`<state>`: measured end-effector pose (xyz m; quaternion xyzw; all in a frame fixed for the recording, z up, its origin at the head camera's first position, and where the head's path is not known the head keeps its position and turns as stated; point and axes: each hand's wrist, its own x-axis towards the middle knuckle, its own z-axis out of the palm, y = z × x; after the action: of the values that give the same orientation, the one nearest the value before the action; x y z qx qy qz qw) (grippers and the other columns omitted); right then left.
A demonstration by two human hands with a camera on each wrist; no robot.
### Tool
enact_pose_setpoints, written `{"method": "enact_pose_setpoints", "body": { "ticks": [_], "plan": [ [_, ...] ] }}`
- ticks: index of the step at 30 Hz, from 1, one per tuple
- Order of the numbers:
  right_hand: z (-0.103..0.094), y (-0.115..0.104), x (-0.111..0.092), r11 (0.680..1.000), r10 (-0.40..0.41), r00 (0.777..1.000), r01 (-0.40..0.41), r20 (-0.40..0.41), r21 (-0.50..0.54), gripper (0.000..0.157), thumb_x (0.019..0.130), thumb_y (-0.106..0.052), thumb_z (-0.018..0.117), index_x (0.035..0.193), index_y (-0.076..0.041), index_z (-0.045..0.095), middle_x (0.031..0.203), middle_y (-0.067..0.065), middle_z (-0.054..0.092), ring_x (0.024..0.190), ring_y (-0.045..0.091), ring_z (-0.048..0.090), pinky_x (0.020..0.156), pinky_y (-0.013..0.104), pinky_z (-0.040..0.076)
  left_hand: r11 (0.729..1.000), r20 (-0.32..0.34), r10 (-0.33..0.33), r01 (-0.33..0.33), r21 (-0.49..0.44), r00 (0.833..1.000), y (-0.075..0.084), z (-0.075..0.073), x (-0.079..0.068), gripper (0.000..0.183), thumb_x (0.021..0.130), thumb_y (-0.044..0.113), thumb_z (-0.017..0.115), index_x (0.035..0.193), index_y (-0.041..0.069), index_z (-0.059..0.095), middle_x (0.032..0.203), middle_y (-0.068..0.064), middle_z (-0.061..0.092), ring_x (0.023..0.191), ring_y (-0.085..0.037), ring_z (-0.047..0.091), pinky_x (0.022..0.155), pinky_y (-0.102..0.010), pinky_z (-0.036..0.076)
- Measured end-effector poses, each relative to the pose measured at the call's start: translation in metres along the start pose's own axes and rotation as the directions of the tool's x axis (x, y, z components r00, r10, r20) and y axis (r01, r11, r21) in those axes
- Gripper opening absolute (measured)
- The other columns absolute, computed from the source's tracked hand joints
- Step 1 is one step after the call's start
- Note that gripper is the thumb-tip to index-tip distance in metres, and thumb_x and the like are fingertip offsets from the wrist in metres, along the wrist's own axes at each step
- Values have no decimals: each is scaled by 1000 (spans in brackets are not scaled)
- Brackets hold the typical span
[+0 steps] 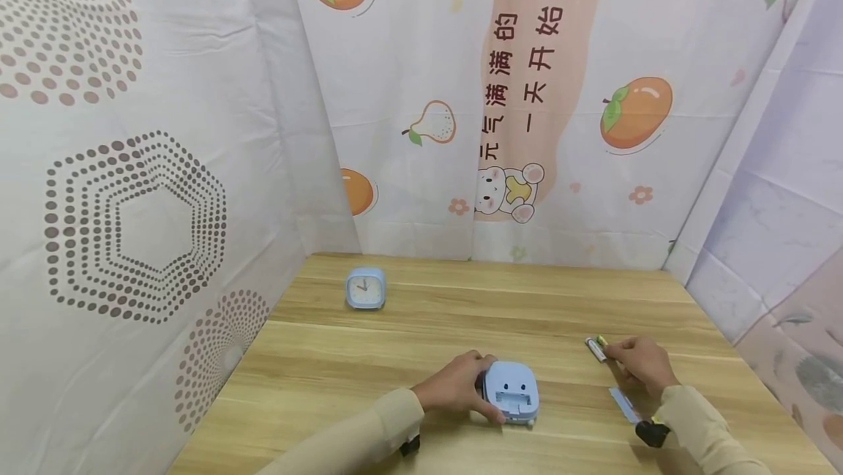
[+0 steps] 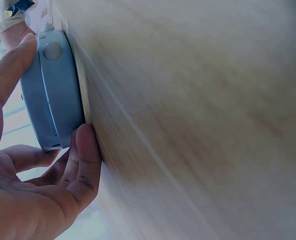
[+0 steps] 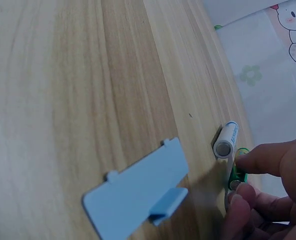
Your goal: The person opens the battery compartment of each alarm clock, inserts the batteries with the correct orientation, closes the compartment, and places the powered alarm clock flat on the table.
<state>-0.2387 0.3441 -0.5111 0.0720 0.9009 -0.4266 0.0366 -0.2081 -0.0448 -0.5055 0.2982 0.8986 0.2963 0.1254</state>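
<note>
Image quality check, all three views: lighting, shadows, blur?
Head: bright, fairly even light, soft shadow under the bare right hand; left wrist: dimmer, bluish, with the wood-grain tabletop hazy and the light-blue rounded plastic device crisper; right wrist: also dim and cool, soft shadow between the flat light-blue plastic cover and that hand.

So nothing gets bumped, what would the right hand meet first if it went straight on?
Likely the white cylindrical battery, just beyond the green cylindrical battery that the right hand pinches; the gap is hard to judge.
</note>
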Motion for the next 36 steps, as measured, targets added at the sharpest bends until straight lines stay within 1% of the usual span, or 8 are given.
{"method": "enact_pose_setpoints", "body": {
  "ticks": [6, 9, 14, 17, 21, 26, 30, 36],
  "plan": [
    [-3, 0, -2, 1000, 10, 1000, -10, 1, 18, 45, 98, -31, 66, 112, 12, 67, 54, -1, 52, 48, 13, 48, 46, 30, 42, 1000, 0, 0, 0, 8, 1000, 0, 0, 1, 100, 70, 53, 93, 151, 11, 51, 125, 4, 59, 104, -2, 53, 95, -24, 48],
    [-3, -3, -3, 1000, 4, 1000, -4, 24, 29, 51, 100, -33, 63, 122, 13, 63, 55, -3, 49, 47, 11, 43, 44, 28, 39, 1000, 4, -7, 7, 9, 1000, 1, -1, 0, 101, 70, 52, 93, 152, 11, 50, 125, 3, 59, 105, -2, 53, 96, -24, 48],
    [-2, -11, -6, 997, -40, 998, 37, 45, 67, 60, 105, -38, 58, 136, 14, 54, 62, -2, 49, 52, 10, 44, 49, 29, 43, 1000, -1, -7, 7, 11, 1000, 2, -1, 0, 101, 70, 51, 94, 152, 11, 50, 125, 3, 59, 104, -3, 53, 95, -24, 48],
    [-1, -16, -7, 991, -79, 996, 73, 47, 110, 61, 108, -38, 55, 138, 15, 51, 72, 3, 56, 58, 12, 48, 53, 28, 44, 1000, -3, -1, 1, 16, 1000, 2, -1, 0, 101, 70, 51, 93, 152, 11, 50, 125, 3, 59, 104, -2, 53, 95, -24, 48],
    [1, -17, -9, 982, -133, 990, 127, 37, 137, 57, 111, -34, 49, 137, 17, 48, 100, 15, 63, 70, 15, 56, 58, 28, 48, 1000, -2, -4, 4, 14, 1000, 3, -1, -1, 101, 70, 50, 94, 152, 10, 50, 124, 2, 59, 103, -2, 53, 95, -24, 48],
    [5, -14, -8, 973, -162, 987, 158, 11, 170, 51, 110, -30, 51, 134, 14, 47, 116, 23, 66, 70, 15, 60, 61, 28, 52, 1000, -3, -3, 3, 12, 1000, 3, -1, -3, 100, 70, 49, 94, 151, 10, 51, 123, 2, 60, 102, -2, 53, 94, -24, 48],
    [7, -11, -7, 952, -232, 973, 231, -21, 201, 43, 111, -23, 50, 138, 10, 45, 116, 25, 68, 65, 14, 58, 56, 28, 51, 1000, -6, -4, 4, 10, 1000, 4, -2, -3, 99, 70, 49, 94, 151, 10, 51, 123, 3, 60, 102, -2, 53, 94, -24, 48],
    [7, -9, -7, 907, -364, 930, 366, -51, 208, 41, 111, -10, 44, 152, -4, 41, 113, 29, 62, 62, 15, 56, 51, 28, 48, 1000, -8, 0, 0, 2, 1000, 4, -2, -3, 99, 70, 48, 94, 151, 10, 51, 122, 3, 59, 102, -2, 52, 94, -24, 48]
  ]
}}
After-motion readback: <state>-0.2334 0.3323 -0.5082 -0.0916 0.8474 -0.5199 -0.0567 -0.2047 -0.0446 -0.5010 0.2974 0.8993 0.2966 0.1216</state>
